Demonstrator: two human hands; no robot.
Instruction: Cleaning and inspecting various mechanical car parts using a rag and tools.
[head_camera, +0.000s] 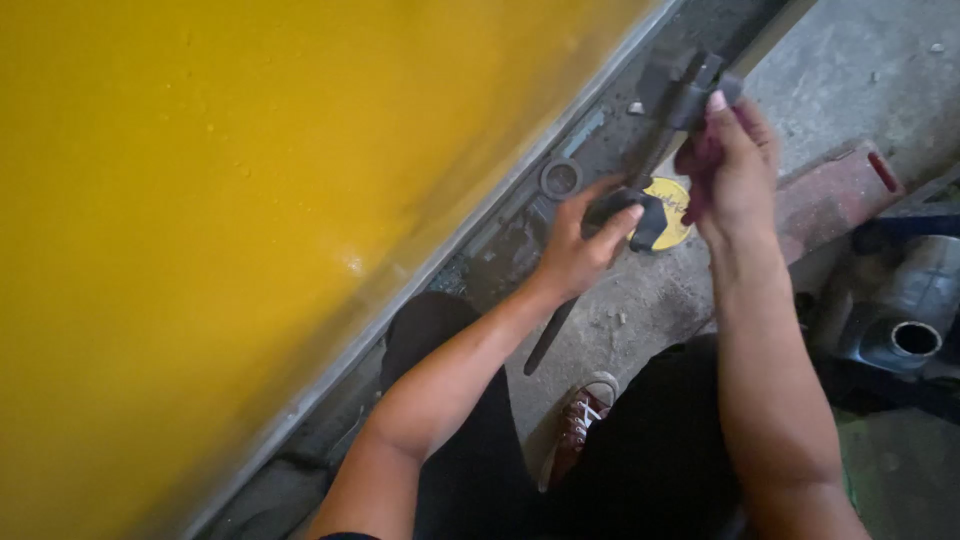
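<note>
Left hand (580, 245) is clamped on a dark tool (640, 215) right by the yellow panel (250, 200). Right hand (735, 165) grips the dark bar (680, 95) up top, fingers wrapped tight, above the concrete floor (640, 310).

One labelled item is observed: a round yellow disc (672, 208), apparently a lid or tin top, lying on the concrete floor (650, 300) beside the lower edge of the yellow panel (250, 200). Dark markings are carried on its face. It is partly covered by a dark tool part and by the hands in front of it. No screens or signs are seen.
</note>
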